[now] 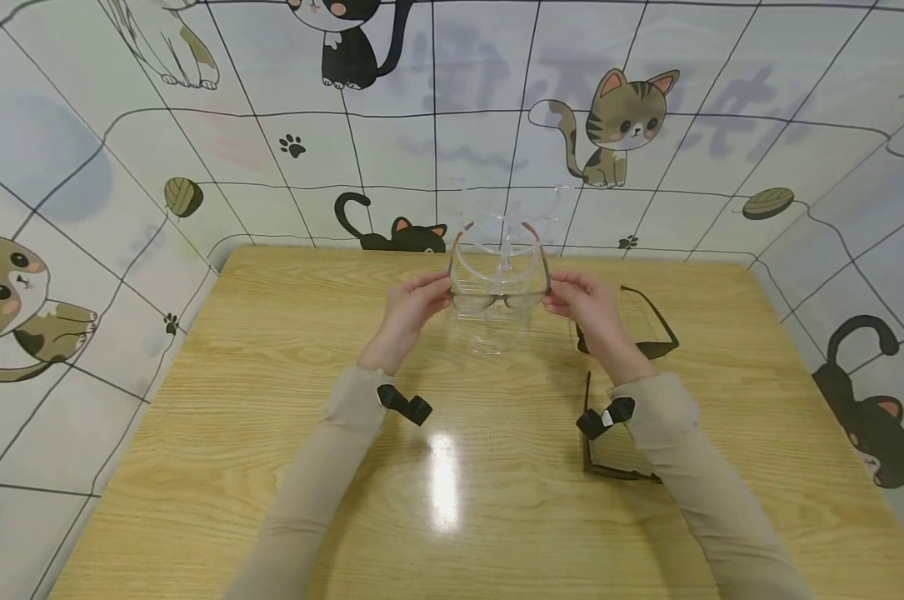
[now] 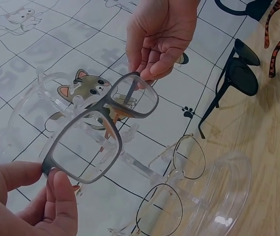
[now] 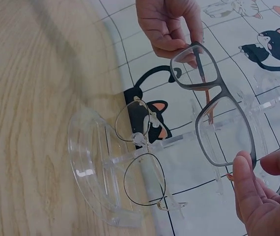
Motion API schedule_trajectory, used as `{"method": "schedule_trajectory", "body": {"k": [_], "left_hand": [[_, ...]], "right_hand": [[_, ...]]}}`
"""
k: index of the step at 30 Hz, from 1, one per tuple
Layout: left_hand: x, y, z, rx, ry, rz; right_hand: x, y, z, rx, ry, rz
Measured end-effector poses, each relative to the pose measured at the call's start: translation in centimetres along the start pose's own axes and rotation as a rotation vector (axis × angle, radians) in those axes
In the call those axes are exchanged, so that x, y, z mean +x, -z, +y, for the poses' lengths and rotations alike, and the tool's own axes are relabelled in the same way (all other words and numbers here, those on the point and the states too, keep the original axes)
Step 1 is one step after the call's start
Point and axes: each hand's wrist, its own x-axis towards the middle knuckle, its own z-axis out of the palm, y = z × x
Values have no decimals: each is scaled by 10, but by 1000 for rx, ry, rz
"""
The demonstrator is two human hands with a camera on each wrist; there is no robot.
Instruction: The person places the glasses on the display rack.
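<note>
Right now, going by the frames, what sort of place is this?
Likely a tabletop recording booth, maybe mimicking a glasses display: a table, cat-print sheeting on three sides, and a clear stand bearing round glasses.

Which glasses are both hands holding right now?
The grey-framed glasses, pinched by the left hand and right hand. The wire-rimmed glasses sit on the clear stand; the black sunglasses and tortoiseshell-templed pair rest on the table.

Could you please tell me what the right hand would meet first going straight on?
Beyond the grey glasses it pinches, the right hand would probably meet the clear display stand first, though depth is unclear.
</note>
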Motion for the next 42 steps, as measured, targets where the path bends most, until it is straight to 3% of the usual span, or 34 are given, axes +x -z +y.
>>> {"method": "schedule_trajectory", "body": {"k": [17, 42], "left_hand": [[16, -14, -7, -121, -74, 120], [25, -16, -15, -122, -127, 163]], "right_hand": [[20, -2, 0, -12, -51, 58], [27, -5, 7, -22, -39, 56]]}}
